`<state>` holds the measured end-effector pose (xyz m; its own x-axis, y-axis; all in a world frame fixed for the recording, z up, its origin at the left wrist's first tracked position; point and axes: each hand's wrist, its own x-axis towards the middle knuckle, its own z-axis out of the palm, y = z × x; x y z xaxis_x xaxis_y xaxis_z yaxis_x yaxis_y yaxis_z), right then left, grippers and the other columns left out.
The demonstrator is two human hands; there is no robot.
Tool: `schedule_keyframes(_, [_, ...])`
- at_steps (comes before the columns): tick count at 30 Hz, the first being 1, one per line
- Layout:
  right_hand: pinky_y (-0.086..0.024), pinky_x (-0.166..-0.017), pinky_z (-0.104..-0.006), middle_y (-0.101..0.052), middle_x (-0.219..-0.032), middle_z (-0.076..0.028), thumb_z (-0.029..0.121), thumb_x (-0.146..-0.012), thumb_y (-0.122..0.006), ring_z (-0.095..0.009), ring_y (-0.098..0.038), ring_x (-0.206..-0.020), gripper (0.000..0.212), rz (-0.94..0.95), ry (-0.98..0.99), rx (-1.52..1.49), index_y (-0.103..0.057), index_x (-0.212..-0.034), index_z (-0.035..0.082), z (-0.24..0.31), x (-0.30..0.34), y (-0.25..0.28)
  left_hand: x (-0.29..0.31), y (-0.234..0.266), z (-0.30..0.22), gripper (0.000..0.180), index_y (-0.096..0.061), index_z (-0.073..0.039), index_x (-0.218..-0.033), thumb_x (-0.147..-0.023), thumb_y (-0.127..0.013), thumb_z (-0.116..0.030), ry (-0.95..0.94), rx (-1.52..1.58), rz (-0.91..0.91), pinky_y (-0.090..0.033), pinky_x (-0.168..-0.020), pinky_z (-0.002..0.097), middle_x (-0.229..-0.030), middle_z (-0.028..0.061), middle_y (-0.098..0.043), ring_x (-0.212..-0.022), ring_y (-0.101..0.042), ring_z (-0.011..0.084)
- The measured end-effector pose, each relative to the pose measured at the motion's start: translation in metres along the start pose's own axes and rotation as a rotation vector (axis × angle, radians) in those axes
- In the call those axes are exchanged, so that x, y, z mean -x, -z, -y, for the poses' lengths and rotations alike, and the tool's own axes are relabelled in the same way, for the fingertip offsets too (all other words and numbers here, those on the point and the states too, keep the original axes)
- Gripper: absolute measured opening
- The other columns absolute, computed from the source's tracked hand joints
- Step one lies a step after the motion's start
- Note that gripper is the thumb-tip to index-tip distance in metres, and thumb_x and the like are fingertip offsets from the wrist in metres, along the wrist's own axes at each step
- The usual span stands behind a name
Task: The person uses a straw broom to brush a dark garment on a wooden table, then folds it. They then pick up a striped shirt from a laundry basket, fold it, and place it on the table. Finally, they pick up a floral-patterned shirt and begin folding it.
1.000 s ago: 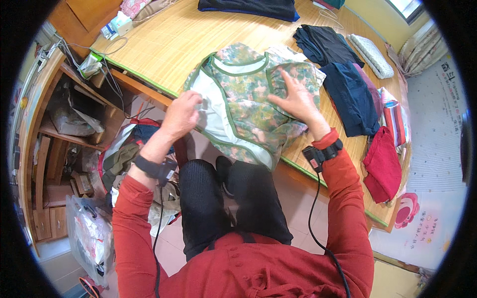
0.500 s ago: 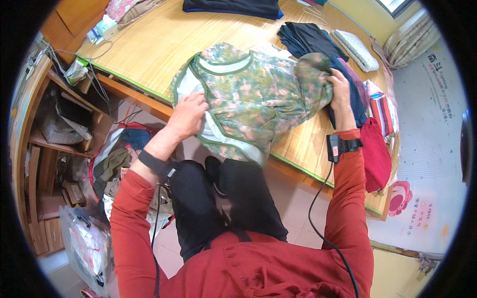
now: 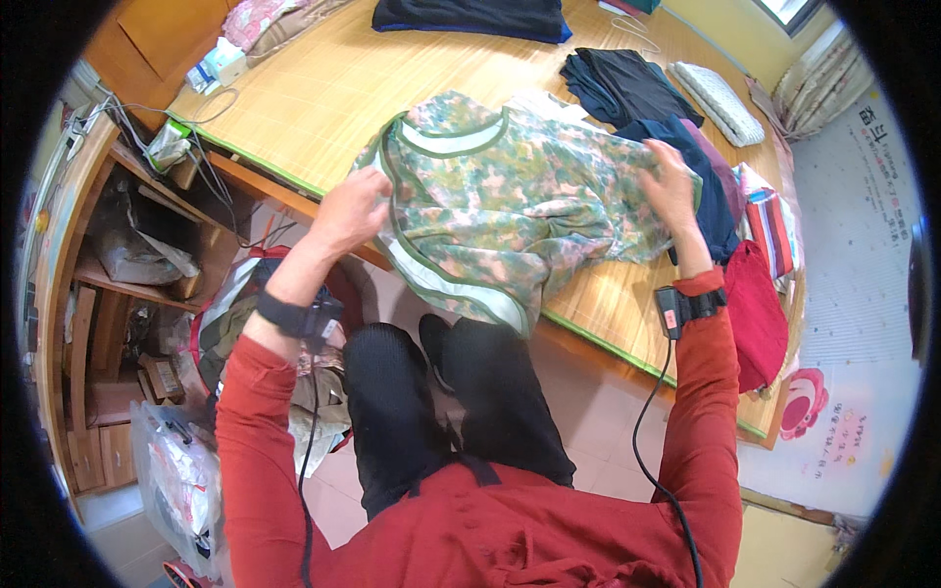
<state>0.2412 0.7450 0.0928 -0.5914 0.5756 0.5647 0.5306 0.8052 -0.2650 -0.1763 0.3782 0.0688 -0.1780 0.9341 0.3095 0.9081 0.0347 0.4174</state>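
Note:
A camouflage smock (image 3: 490, 191) with dark green binding and a pale lining lies over the near edge of the mat-covered table. Its lower edge hangs toward my knees. My left hand (image 3: 352, 208) has its fingers bent around the bound left edge, gripping it. On the other side my right hand (image 3: 671, 191) rests over the sleeve part, thumb and fingers apart on the cloth. The sleeve lies fairly flat there, with some creases toward the middle.
Dark folded clothes (image 3: 632, 86), a white knitted piece (image 3: 718, 103) and a red cloth (image 3: 755, 318) lie along the table's right side. A dark folded stack (image 3: 470, 18) sits at the back. Left are shelves (image 3: 137, 265), cables and a clothes-filled bag (image 3: 221, 338).
The bunched sleeve under my right hand has come down and spread flatter to the right. My left hand has shifted left and up along the smock's edge.

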Motion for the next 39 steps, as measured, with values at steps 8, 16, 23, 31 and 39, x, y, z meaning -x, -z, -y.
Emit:
schedule_keyframes(8, [-0.043,-0.126,-0.0487,-0.058,-0.158,-0.026,0.031,-0.087,-0.086,-0.043,-0.053,-0.149,0.082,0.359,0.212,-0.18,-0.056,-0.158,0.003,0.109,-0.107,-0.129,-0.027,-0.037,0.019,0.036,-0.071,-0.005,-0.124,-0.089,-0.075,-0.014,0.114,-0.283,0.02,-0.052,-0.109,0.0538,-0.138,0.0148,-0.066,-0.133,-0.062,0.0384])
schedule_keyframes(16, [-0.055,-0.108,-0.0449,-0.073,-0.129,-0.024,0.039,-0.075,-0.096,-0.038,-0.07,-0.122,0.081,0.589,-0.06,-0.121,-0.07,-0.141,0.002,0.118,-0.147,-0.153,-0.043,-0.023,0.059,0.052,-0.067,-0.006,-0.135,-0.083,-0.068,-0.002,0.272,-0.291,-0.256,-0.052,-0.106,0.0565,-0.146,0.0195,-0.061,-0.134,-0.061,0.0424])
schedule_keyframes(23, [-0.054,-0.082,-0.0325,-0.071,-0.096,-0.002,0.013,-0.09,-0.086,-0.014,-0.066,-0.085,0.022,0.548,-0.09,-0.537,-0.079,-0.108,0.001,0.144,-0.129,-0.081,-0.103,-0.036,0.066,0.097,-0.041,-0.012,-0.17,-0.078,-0.07,-0.001,0.02,-0.157,-0.121,-0.034,-0.131,0.0562,-0.173,0.0237,-0.041,-0.163,-0.036,0.0421])
schedule_keyframes(31, [-0.053,-0.085,-0.0254,-0.066,-0.105,-0.001,-0.001,-0.092,-0.074,-0.01,-0.065,-0.099,0.02,0.375,0.382,-0.48,-0.076,-0.112,0.001,0.183,-0.11,0.083,-0.125,-0.013,0.03,0.077,-0.058,-0.014,-0.155,-0.081,-0.081,-0.013,-0.199,-0.051,0.155,-0.045,-0.121,0.0502,-0.152,0.0178,-0.059,-0.142,-0.054,0.041])
schedule_keyframes(39, [-0.051,-0.095,-0.0277,-0.068,-0.105,-0.002,-0.001,-0.093,-0.074,-0.012,-0.065,-0.104,0.018,0.311,0.405,-0.456,-0.073,-0.111,-0.001,0.212,-0.072,0.18,-0.098,-0.002,-0.046,0.104,-0.038,-0.012,-0.167,-0.08,-0.093,-0.022,-0.156,-0.039,-0.316,-0.043,-0.123,0.0552,-0.161,0.0236,-0.047,-0.15,-0.047,0.0455])
